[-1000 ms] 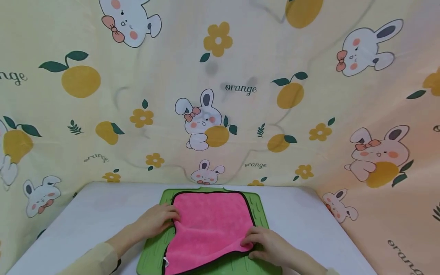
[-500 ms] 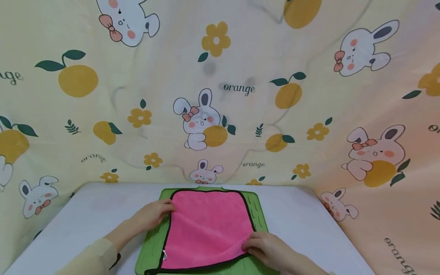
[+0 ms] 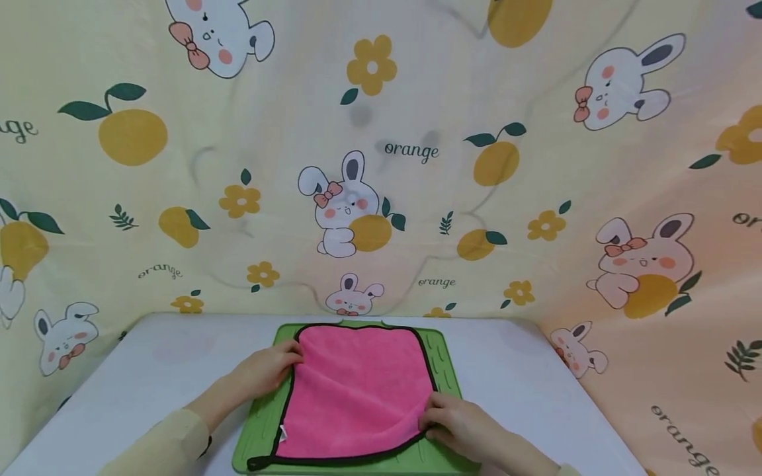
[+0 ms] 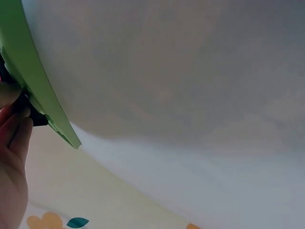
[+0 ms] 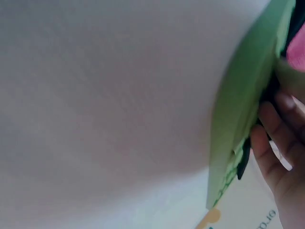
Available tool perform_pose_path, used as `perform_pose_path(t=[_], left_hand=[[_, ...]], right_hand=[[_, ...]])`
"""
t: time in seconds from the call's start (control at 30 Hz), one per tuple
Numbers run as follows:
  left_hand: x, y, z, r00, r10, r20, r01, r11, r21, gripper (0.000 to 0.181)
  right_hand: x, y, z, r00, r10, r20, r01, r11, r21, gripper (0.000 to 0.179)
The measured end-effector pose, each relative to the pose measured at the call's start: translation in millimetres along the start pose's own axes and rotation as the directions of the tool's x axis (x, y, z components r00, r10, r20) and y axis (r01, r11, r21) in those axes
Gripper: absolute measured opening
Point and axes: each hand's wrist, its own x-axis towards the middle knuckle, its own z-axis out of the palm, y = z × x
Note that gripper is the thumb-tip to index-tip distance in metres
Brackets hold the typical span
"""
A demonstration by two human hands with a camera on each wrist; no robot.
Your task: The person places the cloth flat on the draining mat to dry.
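Observation:
A pink cloth (image 3: 357, 390) with a black border lies spread over a green board (image 3: 445, 363) that has short grooves. A small white tag shows near the cloth's lower left, where the border ends in a dark folded corner. My left hand (image 3: 270, 370) pinches the upper part of the left edge. Lower down on the opposite side, my right hand (image 3: 461, 423) pinches the right edge near the bottom corner, raising soft folds there. In the left wrist view, thumb and fingers (image 4: 21, 136) meet at the black border. The right wrist view shows the border between thumb and fingers (image 5: 269, 143) too.
The board rests on a white table (image 3: 196, 357), whose surface extends to either side. Behind and at the sides hangs a cream curtain (image 3: 274, 158) printed with rabbits, oranges and flowers.
My left hand has slid slightly up and left along the edge. The cloth's left side has straightened, and its bottom edge now sits higher and flatter. My right hand stays near the same corner.

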Motion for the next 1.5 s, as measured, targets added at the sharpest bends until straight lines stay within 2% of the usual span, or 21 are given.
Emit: perform_pose_path(t=[0.13,0.2,0.3,0.37,0.5,0.6,0.7,0.77,0.83,0.93,1.0,1.1,1.2,1.27,1.33,1.4,1.5], left_hand=[[0.5,-1.4,0.9,0.999,0.025,-0.025,-0.024,0.999,0.023,0.019],[1.9,-2.6,2.5,0.999,0.038,-0.033,-0.037,0.999,0.034,0.018],[4.5,-4.3,5.4,0.999,0.041,-0.033,-0.040,0.998,0.052,0.017],[5.7,-5.0,6.1,0.999,0.027,-0.026,-0.025,0.998,0.058,0.018],[6.4,-3.2,2.7,1.000,0.014,-0.015,-0.013,0.998,0.059,0.021],[3.4,2.5,-4.3,0.999,0.016,-0.029,-0.014,0.997,0.070,0.024],[-1.7,17.0,-13.2,0.999,0.012,-0.038,-0.010,0.999,0.053,0.025],[-6.5,31.4,-19.7,1.000,0.002,0.004,-0.002,1.000,0.010,0.027],[-12.5,46.2,-24.4,0.997,-0.009,0.074,0.012,0.999,-0.039,0.028],[-22.9,64.4,-26.5,0.977,-0.017,0.210,0.033,0.997,-0.074,0.043],[-30.1,72.3,-24.7,0.961,-0.013,0.277,0.041,0.995,-0.094,0.059],[-38.8,78.1,-20.5,0.933,-0.018,0.360,0.068,0.990,-0.126,0.081],[-48.9,79.1,-17.2,0.910,-0.008,0.414,0.073,0.987,-0.142,0.085],[-56.2,78.4,-15.5,0.900,0.015,0.435,0.049,0.990,-0.134,0.081],[-63.2,77.8,-14.3,0.898,0.049,0.437,0.011,0.991,-0.135,0.076],[-68.3,76.5,-12.9,0.901,0.083,0.426,-0.026,0.990,-0.137,0.071],[-72.2,74.2,-11.1,0.916,0.139,0.376,-0.100,0.988,-0.120,0.067]], right_hand=[[1.1,-2,2,1.000,-0.005,-0.030,0.003,0.999,-0.039,0.015],[-1.2,-4,1,1.000,0.005,-0.012,-0.006,1.000,-0.024,0.014],[-7.4,-7,-4,0.999,0.015,0.050,-0.018,0.999,0.051,0.013],[-11.4,-9,-9,0.993,0.031,0.116,-0.047,0.990,0.135,0.012],[-17.9,-15,-18,0.964,0.075,0.254,-0.147,0.949,0.279,0.009],[-19.2,-17,-20,0.949,0.096,0.301,-0.196,0.925,0.325,0.008],[-19.2,-21,-19,0.950,0.106,0.293,-0.208,0.916,0.342,0.006],[-18.3,-22,-18,0.954,0.123,0.273,-0.217,0.913,0.347,0.005],[-16.7,-22,-16,0.965,0.134,0.224,-0.201,0.929,0.311,0.006],[-13.1,-21,-12,0.976,0.151,0.156,-0.182,0.961,0.209,0.014],[-10.5,-20,-9,0.975,0.161,0.151,-0.183,0.972,0.146,0.025],[-7.8,-18,-7,0.944,0.220,0.245,-0.258,0.957,0.135,0.047],[-7.1,-17,-5,0.904,0.268,0.334,-0.332,0.931,0.150,0.057],[-7.5,-16,-3,0.896,0.273,0.350,-0.338,0.930,0.141,0.059],[-8.6,-16,-2,0.895,0.269,0.357,-0.331,0.935,0.125,0.060],[-9.0,-16,-2,0.896,0.262,0.358,-0.320,0.941,0.111,0.061],[-9.0,-15,-3,0.898,0.255,0.357,-0.307,0.947,0.094,0.062]])
